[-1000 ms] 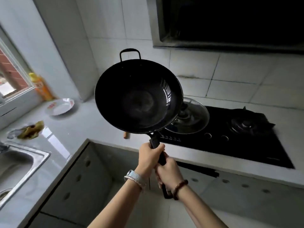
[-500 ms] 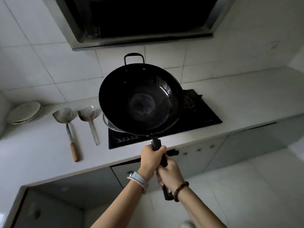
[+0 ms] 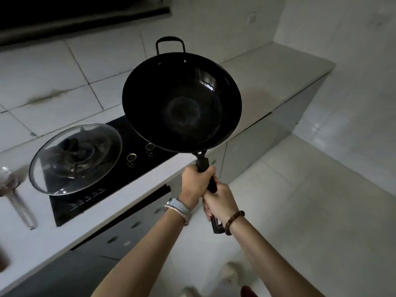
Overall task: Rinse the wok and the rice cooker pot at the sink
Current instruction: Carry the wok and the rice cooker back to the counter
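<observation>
A black wok [image 3: 182,101] with a small loop handle at its far rim hangs in the air, tilted towards me, over the right end of the hob. Both hands grip its long black handle. My left hand [image 3: 196,182] holds it close to the bowl. My right hand [image 3: 218,201] holds it further back, with the handle's end sticking out below my wrist. The wok's inside looks empty. No sink or rice cooker pot is in view.
A glass lid [image 3: 75,158] lies on the black gas hob [image 3: 132,144], left of the wok. A metal spatula [image 3: 15,194] lies on the white counter [image 3: 276,69] at far left. Grey cabinets run under the counter. Tiled floor spreads to the right.
The view has swung right, away from the sink, which has left the frame. The wok stays held out in both hands and now hangs over the hob's right end.
</observation>
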### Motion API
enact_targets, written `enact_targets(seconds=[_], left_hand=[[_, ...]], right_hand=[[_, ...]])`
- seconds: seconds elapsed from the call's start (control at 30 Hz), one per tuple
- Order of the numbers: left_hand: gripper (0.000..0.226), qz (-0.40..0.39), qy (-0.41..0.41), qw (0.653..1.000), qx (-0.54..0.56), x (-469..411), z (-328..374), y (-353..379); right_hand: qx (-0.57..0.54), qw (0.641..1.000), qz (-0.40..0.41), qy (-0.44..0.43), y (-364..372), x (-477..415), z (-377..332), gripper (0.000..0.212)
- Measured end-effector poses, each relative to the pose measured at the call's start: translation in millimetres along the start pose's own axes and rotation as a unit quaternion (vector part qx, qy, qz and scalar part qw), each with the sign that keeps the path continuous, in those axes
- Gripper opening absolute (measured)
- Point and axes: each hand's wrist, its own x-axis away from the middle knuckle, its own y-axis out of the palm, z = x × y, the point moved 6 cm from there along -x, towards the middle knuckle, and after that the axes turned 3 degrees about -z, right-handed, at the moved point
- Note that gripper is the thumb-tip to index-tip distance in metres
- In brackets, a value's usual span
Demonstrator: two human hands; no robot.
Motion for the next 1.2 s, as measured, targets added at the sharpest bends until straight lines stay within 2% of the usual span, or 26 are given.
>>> enact_targets(seconds=[0.23,0.77,0.9,1.2], left_hand=[[0.018,-0.086,0.02,0.996,-0.021,-35,32,101],[0.016,-0.214,0.065,0.968,-0.113,-89,93,308],[0.023,-0.251,0.08,0.96,-0.097,-111,108,350],[0.018,-0.29,0.087,0.949,-0.093,-183,148,443]], right_hand=[[-0.052,0.996,0.067,0.007,-91,-26,-1,0.021],[-0.094,0.975,0.202,0.0,-283,-65,-6,0.01],[-0.096,0.968,0.234,0.004,-322,-88,-8,0.011],[-0.107,0.954,0.281,-0.002,-413,-153,-35,0.008]])
